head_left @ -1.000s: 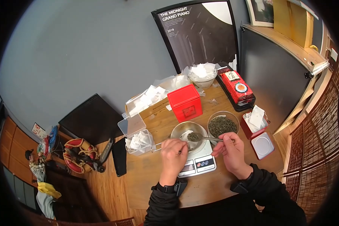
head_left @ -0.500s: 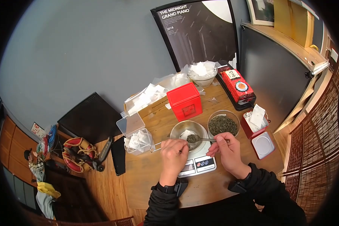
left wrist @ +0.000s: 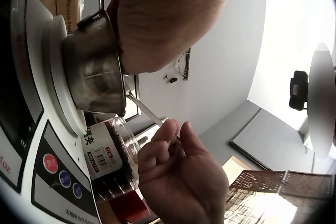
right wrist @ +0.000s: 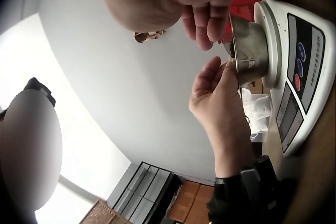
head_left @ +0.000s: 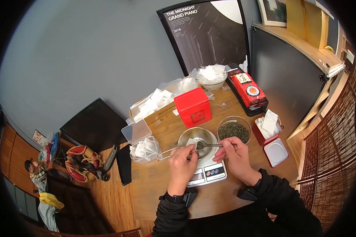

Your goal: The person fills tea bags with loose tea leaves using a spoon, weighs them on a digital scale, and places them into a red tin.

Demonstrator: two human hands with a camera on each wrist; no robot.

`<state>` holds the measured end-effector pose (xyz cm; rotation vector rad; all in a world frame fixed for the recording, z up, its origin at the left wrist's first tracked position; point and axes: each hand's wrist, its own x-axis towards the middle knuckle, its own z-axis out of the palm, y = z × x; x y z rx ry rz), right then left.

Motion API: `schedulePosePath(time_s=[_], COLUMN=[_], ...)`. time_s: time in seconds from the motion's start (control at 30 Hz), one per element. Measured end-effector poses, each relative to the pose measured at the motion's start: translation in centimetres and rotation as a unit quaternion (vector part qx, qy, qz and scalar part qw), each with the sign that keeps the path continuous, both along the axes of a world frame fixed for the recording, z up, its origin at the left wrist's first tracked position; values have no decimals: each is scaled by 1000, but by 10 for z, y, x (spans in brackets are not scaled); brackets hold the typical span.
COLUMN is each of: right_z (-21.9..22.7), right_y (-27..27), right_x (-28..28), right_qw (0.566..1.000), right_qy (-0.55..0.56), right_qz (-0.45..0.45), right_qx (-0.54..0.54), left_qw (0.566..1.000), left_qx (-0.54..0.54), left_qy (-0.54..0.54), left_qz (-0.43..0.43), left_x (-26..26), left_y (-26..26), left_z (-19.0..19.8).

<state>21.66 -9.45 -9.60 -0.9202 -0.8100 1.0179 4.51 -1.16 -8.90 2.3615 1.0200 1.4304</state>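
Observation:
My right hand pinches the handle of a metal spoon, whose bowl carries dark green dried leaves. The spoon's tip meets the mouth of a small white tea bag. My left hand pinches that bag's edge over a steel pan. The pan stands on a white kitchen scale, its thin handle pointing left. Close behind my right hand is a clear round tub of loose dried leaves. In the left wrist view the spoon handle runs from the fingertips to the pan's rim.
A red canister stands behind the pan. Left is a clear box of white bags; right, a red tin and its lid. At the back are a glass bowl and a red packet on a black tray.
My right hand has moved a little left, bringing the spoon's leaf-filled end to the tea bag's mouth. The left hand has stayed nearly in place.

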Motion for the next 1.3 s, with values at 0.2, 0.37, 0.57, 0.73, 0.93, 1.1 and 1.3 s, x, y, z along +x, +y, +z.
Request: schedulePosePath(time_s=[0.2, 0.37, 0.57, 0.73, 0.93, 1.1, 1.3], right_z=[-5, -6, -5, -7, -9, -10, -11], right_y=[2, 2, -1, -2, -5, -8, -11], right_x=[1, -2, -7, -13, -15, -16, -15], right_qw=[1000, 1000, 1000, 1000, 999, 999, 998], right_qy=[2, 12, 15, -8, -19, -34, -47], right_qz=[-1, -1, 14, 26, 34, 27, 39], right_qx=[-9, -11, -7, -6, 7, 25, 34], left_qw=[1000, 1000, 998, 997, 997, 997, 999], left_qx=[-8, -25, -58, -72, -67, -64, -35], left_qy=[15, 9, -16, -26, -37, -34, -15], left_qz=[0, -3, -14, -23, -30, -3, 22], left_x=[0, -1, 2, 4, 3, 5, 5], left_y=[1, 2, 2, 0, 1, -1, 1], left_z=[1, -4, -4, 0, -3, -2, -4])
